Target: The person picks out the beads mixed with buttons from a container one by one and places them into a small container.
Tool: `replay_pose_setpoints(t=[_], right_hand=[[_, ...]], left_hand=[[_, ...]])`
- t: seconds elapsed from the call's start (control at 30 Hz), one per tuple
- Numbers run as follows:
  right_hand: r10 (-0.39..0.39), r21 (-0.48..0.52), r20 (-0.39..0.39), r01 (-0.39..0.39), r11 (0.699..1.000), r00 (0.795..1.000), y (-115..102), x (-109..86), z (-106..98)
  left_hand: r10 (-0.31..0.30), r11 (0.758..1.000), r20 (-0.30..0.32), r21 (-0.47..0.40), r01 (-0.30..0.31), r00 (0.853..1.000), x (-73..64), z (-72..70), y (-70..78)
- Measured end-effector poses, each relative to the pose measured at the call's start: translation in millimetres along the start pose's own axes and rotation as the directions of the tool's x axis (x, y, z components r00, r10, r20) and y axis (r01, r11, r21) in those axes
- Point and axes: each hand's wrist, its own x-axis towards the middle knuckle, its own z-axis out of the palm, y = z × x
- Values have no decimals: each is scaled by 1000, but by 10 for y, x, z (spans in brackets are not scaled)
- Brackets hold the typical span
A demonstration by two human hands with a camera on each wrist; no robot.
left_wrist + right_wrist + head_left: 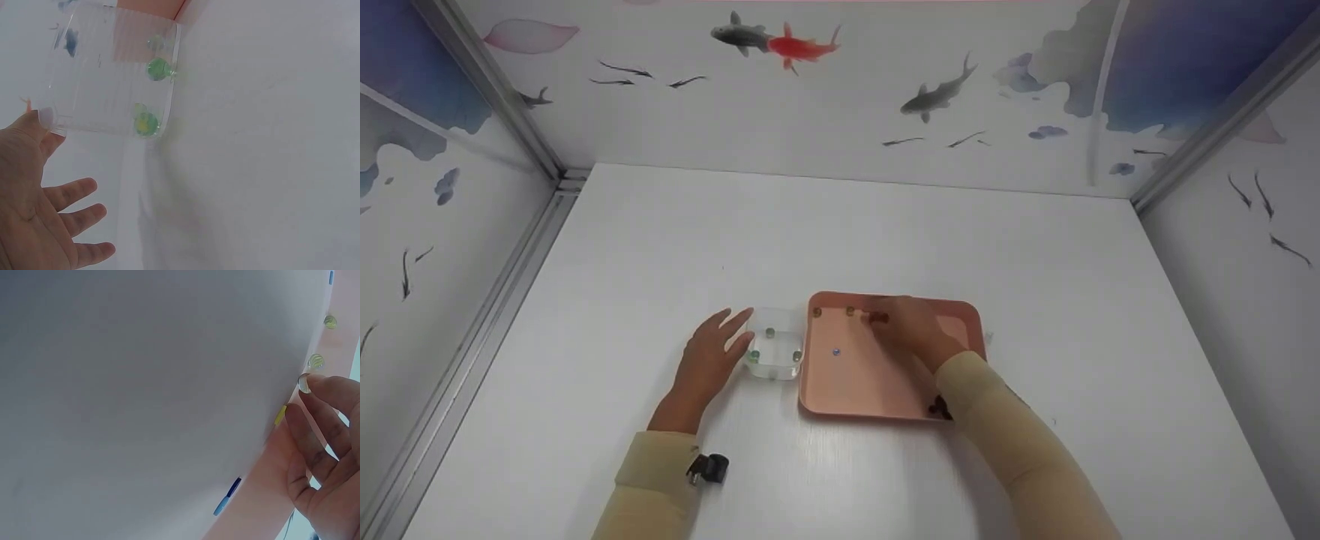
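Note:
My left hand (709, 364) lies at the left side of a small clear plastic box (775, 372), its thumb and index finger touching the edge and its other fingers spread, as the left wrist view shows. Several glass marbles sit in the box, among them a green one (158, 69) and a green-yellow one (147, 124). Over the far part of a pink tray (855, 390), my right hand (911, 326) pinches a glass marble (304, 383) between thumb and fingertips. Left of those fingers, two marbles lie near the tray's far edge; a bluish marble (836, 352) rests nearer its middle.
The tray stands right beside the box on a white table (840, 240). A dark object (940, 407) shows at the tray's near right corner, partly behind the right sleeve. Patterned panels (840, 112) enclose the table. A black device (709, 468) is on the left wrist.

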Motion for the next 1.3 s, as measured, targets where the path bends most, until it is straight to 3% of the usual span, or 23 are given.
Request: replay_pose_setpoints(t=[0.27, 0.5, 0.67, 0.97, 1.3], right_hand=[[-21, 38, 22, 21, 999, 1000, -9, -29, -49], [13, 81, 57, -18, 997, 998, -56, -33, -138], [-26, 84, 43, 23, 996, 999, -63, -27, -194], [-51, 206, 17, 47, 977, 999, -53, -42, -271], [1, 310, 22, -8, 951, 1000, -83, -9, -332]], left_hand=[[1, 1000, 0, -1, -1, 1000, -2, 4, -4], [-6, 1000, 9, -13, 6, 1000, -2, 13, -12], [-8, 1000, 15, -10, 8, 1000, 5, 17, -19], [-9, 1000, 8, -9, 9, 1000, 5, 18, -23], [-6, 1000, 3, -11, 6, 1000, 7, 19, -21]])
